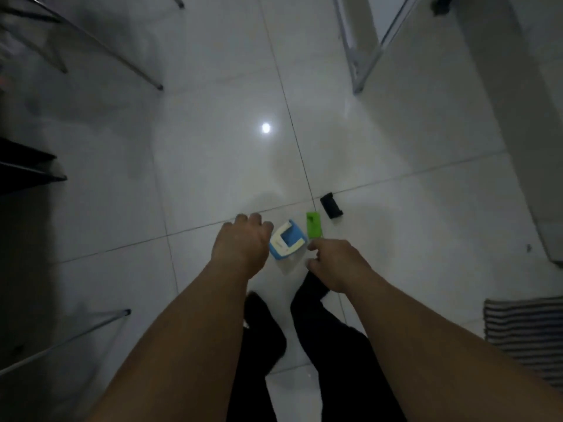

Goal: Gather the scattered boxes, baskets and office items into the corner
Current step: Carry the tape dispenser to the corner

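**Forearms low over floor (198, 166) clutter**

Bare forearms reach down. The left hand (240, 245) hangs just beside a blue-and-white holder (288, 243) on the tiles, its fingers curled under, so I cannot tell its grasp. The right hand (335, 263) has loose fingers holding nothing. A green case (314, 225) and a black item (331, 205) lie just beyond.

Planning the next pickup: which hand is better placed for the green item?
Probably right: the right hand is nearest the green item; the left hand is beyond the blue-and-white item.

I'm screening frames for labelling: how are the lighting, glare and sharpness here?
Head view: dim, darkest at the left edge; a round lamp glare on the glossy white floor tiles; slightly soft throughout, the blue-and-white plastic item lacks detail; metal chair legs bow from wide-angle distortion.
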The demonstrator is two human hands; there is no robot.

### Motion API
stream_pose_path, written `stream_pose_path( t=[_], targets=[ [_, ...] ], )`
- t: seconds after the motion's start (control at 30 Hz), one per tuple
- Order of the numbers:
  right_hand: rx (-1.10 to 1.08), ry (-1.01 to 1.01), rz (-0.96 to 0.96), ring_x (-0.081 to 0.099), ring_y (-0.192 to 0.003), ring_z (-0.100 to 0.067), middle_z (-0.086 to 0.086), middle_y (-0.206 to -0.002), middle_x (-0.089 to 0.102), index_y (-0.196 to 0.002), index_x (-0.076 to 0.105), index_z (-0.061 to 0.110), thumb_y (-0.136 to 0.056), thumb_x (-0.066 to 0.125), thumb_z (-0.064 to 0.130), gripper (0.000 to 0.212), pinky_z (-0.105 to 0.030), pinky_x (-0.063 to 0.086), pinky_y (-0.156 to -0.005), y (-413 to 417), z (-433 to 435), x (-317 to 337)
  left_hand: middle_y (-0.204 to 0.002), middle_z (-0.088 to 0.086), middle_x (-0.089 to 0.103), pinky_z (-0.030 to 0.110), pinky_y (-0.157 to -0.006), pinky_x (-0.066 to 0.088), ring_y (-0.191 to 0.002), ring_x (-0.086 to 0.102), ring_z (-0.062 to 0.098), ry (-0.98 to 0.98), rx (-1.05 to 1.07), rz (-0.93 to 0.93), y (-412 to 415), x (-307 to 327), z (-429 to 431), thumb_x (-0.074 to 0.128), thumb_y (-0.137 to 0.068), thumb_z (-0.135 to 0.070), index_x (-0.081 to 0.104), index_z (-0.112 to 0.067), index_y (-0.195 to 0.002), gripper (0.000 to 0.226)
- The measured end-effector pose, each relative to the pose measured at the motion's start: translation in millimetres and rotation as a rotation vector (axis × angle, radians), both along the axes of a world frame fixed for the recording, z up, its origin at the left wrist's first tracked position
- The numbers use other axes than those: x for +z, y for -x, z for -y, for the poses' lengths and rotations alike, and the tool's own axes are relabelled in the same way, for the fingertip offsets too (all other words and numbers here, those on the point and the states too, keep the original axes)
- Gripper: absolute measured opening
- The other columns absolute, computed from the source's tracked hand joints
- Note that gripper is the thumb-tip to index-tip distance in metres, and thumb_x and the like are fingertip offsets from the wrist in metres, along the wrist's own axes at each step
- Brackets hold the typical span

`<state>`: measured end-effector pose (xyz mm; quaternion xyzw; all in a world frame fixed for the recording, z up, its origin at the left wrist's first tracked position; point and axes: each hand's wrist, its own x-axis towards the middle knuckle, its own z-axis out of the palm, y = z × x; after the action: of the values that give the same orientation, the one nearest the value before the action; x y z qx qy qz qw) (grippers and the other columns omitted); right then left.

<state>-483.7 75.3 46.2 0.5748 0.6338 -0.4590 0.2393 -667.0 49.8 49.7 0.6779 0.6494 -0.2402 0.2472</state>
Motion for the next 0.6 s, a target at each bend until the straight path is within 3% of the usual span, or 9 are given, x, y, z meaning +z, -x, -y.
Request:
stream_pose_path(
  t=[0.1, 0.27, 0.43, 0.6],
  targets=[
    [0.045, 0.025, -0.005, 0.052, -0.12, -0.029, -0.009, -0.136, 0.053, -0.137, 0.049, 0.027, -0.091, 0.058, 0.039, 0.048, -0.036, 0.046, -0.097, 20.7, -21.2, -69.9, -0.126, 0.007, 0.048, 0.039, -0.08, 0.042, -0.113, 0.048, 0.028, 0.059, -0.123, -0.02, 4.8, -72.0, -28.2, 0.051, -0.094, -0.024, 0.046, -0.017, -0.124, 0.031],
    [0.066, 0.084, 0.003, 0.051, -0.121, -0.028, -0.008, -0.135, 0.053, -0.138, 0.046, 0.023, -0.09, 0.061, 0.044, 0.055, -0.037, 0.043, -0.095, 46.5, -33.0, -186.3, -0.136, 0.008, 0.042, 0.042, -0.087, 0.042, -0.12, 0.043, 0.03, 0.197, -0.287, -0.012, 11.1, -192.7, -47.7, 0.046, -0.096, -0.022, 0.039, -0.016, -0.136, 0.041],
    [0.022, 0.153, 0.047, 0.051, -0.121, -0.028, -0.006, -0.136, 0.05, -0.142, 0.037, 0.018, -0.083, 0.068, 0.049, 0.074, -0.038, 0.045, -0.094, 57.2, -14.4, -287.2, -0.156, 0.014, 0.008, 0.048, -0.098, 0.039, -0.141, 0.015, 0.042, 0.336, -0.302, 0.014, 10.5, -288.0, -45.6, 0.046, -0.097, -0.027, 0.017, -0.025, -0.149, 0.059],
    [-0.049, 0.157, 0.016, 0.053, -0.118, -0.027, -0.006, -0.137, 0.047, -0.143, 0.033, 0.015, -0.079, 0.072, 0.048, 0.082, -0.037, 0.047, -0.091, 67.6, -0.5, -350.7, -0.159, 0.012, -0.01, 0.053, -0.102, 0.034, -0.145, -0.004, 0.043, 0.372, -0.387, 0.056, 4.3, -349.9, -50.1, 0.045, -0.097, -0.037, 0.013, -0.028, -0.151, 0.063]
  ],
)
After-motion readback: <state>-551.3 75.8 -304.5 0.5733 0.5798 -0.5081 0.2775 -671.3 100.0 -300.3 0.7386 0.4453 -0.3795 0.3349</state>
